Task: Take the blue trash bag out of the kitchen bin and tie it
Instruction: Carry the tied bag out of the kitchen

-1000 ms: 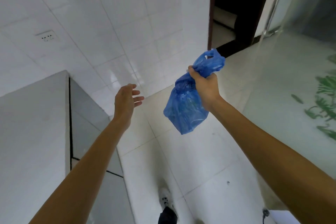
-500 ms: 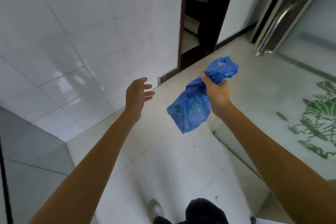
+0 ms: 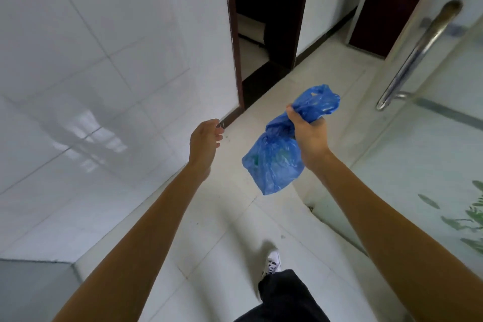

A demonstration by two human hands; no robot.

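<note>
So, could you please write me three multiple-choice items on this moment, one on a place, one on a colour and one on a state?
1. Where is the trash bag?
A. On the floor
B. Hanging from the right hand
C. In a bin

2. What colour is the bag?
A. Blue
B. Black
C. White

3. What is the left hand doing?
A. Gripping the bag
B. Pulling the door handle
C. Holding nothing

Answers:
1 B, the right hand grips the twisted neck and the bag hangs above the floor.
2 A, the plastic is translucent blue.
3 C, it is apart from the bag, fingers loosely curled.
</note>
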